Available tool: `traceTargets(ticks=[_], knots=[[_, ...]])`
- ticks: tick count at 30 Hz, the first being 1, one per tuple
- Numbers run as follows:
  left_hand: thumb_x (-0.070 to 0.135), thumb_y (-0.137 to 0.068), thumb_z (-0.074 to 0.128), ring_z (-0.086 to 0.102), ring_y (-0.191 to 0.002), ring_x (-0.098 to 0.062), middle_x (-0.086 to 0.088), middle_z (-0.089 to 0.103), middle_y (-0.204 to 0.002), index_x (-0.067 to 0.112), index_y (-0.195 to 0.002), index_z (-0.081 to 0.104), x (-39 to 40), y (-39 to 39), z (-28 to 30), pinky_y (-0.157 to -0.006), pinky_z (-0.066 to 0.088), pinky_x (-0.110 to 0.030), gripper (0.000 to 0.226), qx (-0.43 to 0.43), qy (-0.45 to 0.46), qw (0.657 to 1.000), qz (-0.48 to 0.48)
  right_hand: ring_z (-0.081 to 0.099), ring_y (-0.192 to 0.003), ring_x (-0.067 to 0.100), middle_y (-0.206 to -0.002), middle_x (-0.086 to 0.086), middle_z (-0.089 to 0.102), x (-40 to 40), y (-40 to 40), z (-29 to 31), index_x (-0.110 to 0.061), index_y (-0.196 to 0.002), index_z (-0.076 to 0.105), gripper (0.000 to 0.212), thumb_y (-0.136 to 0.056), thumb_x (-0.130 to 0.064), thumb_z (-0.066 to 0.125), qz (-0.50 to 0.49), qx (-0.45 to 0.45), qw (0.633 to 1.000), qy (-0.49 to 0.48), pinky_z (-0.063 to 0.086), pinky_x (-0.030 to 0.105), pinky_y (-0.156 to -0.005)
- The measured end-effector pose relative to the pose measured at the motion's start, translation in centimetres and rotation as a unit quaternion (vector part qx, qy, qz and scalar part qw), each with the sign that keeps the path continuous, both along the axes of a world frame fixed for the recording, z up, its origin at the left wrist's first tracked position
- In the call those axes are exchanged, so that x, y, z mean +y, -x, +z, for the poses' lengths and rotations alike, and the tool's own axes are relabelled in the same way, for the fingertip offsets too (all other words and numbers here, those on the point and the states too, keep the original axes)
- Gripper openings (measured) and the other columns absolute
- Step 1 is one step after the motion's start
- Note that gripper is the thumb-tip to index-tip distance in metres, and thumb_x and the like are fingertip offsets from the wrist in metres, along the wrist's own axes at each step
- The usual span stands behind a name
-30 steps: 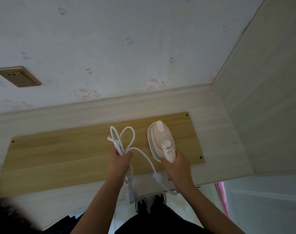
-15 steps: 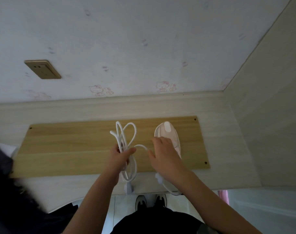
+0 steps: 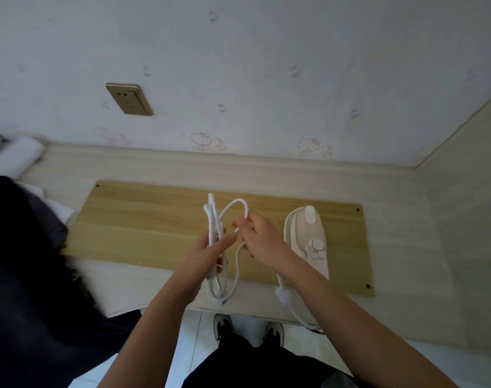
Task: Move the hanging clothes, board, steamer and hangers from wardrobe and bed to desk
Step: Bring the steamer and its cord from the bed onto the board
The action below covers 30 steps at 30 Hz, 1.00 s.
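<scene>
A pale pink steamer (image 3: 307, 236) lies flat on a light wooden board (image 3: 143, 228), which rests on the pale desk (image 3: 392, 219). Its white cord (image 3: 214, 217) is bundled in loops above the board's middle. My left hand (image 3: 207, 253) is closed around the bundle from below. My right hand (image 3: 262, 239) pinches a loop of the same cord just left of the steamer, no longer touching the steamer. One stretch of cord hangs over the desk's front edge below the steamer.
Dark clothing (image 3: 23, 261) is piled at the desk's left, with white fabric (image 3: 14, 156) behind it. A brass wall socket (image 3: 129, 98) sits above the board. A wooden panel (image 3: 468, 191) closes the right side. My shoes (image 3: 224, 326) show on the floor below.
My right hand let go of the steamer, left it lying on the board, and moved left to the cord loops. The view shifted so the desk's left side shows.
</scene>
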<state>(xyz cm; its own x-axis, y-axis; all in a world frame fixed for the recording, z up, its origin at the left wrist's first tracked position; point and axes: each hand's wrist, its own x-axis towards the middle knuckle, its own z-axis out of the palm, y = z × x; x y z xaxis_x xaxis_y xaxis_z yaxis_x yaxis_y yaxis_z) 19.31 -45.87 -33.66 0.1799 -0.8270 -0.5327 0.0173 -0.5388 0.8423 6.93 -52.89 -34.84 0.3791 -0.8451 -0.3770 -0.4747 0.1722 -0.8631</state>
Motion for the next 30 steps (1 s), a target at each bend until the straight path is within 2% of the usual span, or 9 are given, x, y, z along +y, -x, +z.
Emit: traceTargets(ticks=[2,4,7,10,14,20,24,27,30], knots=[[0.048,-0.079,0.065,0.055,-0.069,-0.018,-0.001,0.061,-0.084,0.023,-0.106,0.065,0.2,-0.9,0.0,-0.065,0.047,-0.031,0.036,0.022,-0.003,0.999,-0.027,0.052,-0.045,0.001,-0.063,-0.003,0.055,-0.5,0.0,0.2,-0.012,-0.092,0.063,0.023,-0.099,-0.024,0.044,-0.036,-0.020,0.999,0.007,0.041,0.018,-0.046],[0.052,-0.083,0.062,0.057,-0.067,-0.017,-0.002,0.064,-0.090,0.022,-0.112,0.065,0.4,-2.0,0.0,-0.064,0.048,-0.030,0.042,0.053,-0.002,0.996,-0.070,0.047,-0.042,0.002,-0.059,-0.004,0.051,-1.2,0.5,0.2,-0.013,-0.088,0.061,0.022,-0.100,-0.020,0.044,-0.087,-0.034,0.996,0.000,0.037,0.014,-0.041],[0.052,-0.089,0.053,0.056,-0.065,-0.014,-0.006,0.070,-0.098,0.024,-0.118,0.064,0.4,-3.9,0.4,-0.063,0.048,-0.027,0.042,0.045,0.018,0.995,-0.089,0.047,-0.047,0.009,-0.059,-0.001,0.051,-2.5,1.6,0.1,-0.015,-0.085,0.059,0.024,-0.101,-0.020,0.042,-0.154,-0.044,0.987,-0.019,0.040,0.022,-0.045],[0.047,-0.088,0.051,0.055,-0.065,-0.019,-0.013,0.071,-0.099,0.019,-0.118,0.063,-0.5,-6.6,0.7,-0.067,0.047,-0.033,0.042,0.016,0.018,0.999,-0.046,0.048,-0.049,0.010,-0.059,0.000,0.050,-3.5,2.2,-0.5,-0.017,-0.082,0.059,0.025,-0.100,-0.019,0.042,-0.185,-0.031,0.982,-0.019,0.042,0.030,-0.050],[0.028,-0.095,0.053,0.063,-0.067,-0.022,-0.008,0.075,-0.091,0.016,-0.111,0.063,-2.1,-10.4,1.4,-0.064,0.044,-0.036,0.022,-0.070,0.030,0.996,-0.041,0.045,-0.048,0.011,-0.057,0.001,0.048,-3.8,1.8,-1.8,-0.018,-0.078,0.059,0.026,-0.099,-0.018,0.043,-0.216,-0.005,0.976,-0.021,0.038,0.027,-0.047],[0.011,-0.086,0.067,0.060,-0.064,-0.012,-0.003,0.076,-0.085,0.016,-0.096,0.072,-4.1,-16.5,2.0,-0.061,0.044,-0.025,0.013,-0.157,0.051,0.985,-0.053,0.046,-0.051,0.015,-0.059,0.002,0.051,-4.2,1.0,-4.7,-0.008,-0.093,0.062,0.021,-0.097,-0.017,0.045,-0.275,0.036,0.960,-0.049,0.037,0.029,-0.049],[0.004,-0.078,0.074,0.069,-0.073,-0.003,0.001,0.076,-0.084,0.012,-0.094,0.073,-5.5,-18.5,2.4,-0.065,0.050,-0.009,0.018,-0.152,0.089,0.983,-0.054,0.050,-0.061,0.020,-0.062,0.000,0.053,-4.2,0.4,-6.3,-0.014,-0.086,0.063,0.019,-0.096,-0.022,0.048,-0.243,0.093,0.965,-0.038,0.042,0.037,-0.064],[0.005,-0.077,0.076,0.071,-0.083,-0.006,0.007,0.076,-0.083,0.021,-0.088,0.074,-6.3,-19.5,2.3,-0.076,0.054,-0.015,0.020,-0.184,0.114,0.974,-0.073,0.056,-0.065,0.020,-0.066,0.002,0.060,-4.0,-0.2,-6.0,-0.014,-0.083,0.061,0.019,-0.095,-0.017,0.047,-0.183,0.163,0.968,-0.049,0.044,0.032,-0.064],[0.009,-0.078,0.076,0.068,-0.074,-0.001,0.010,0.075,-0.077,0.026,-0.084,0.075,-7.0,-20.3,2.3,-0.070,0.051,-0.016,0.018,-0.205,0.134,0.968,-0.051,0.058,-0.070,0.026,-0.062,0.002,0.054,-4.0,-1.3,-5.2,-0.014,-0.063,0.048,0.028,-0.092,-0.015,0.046,-0.061,0.306,0.950,-0.024,0.042,0.032,-0.063]])
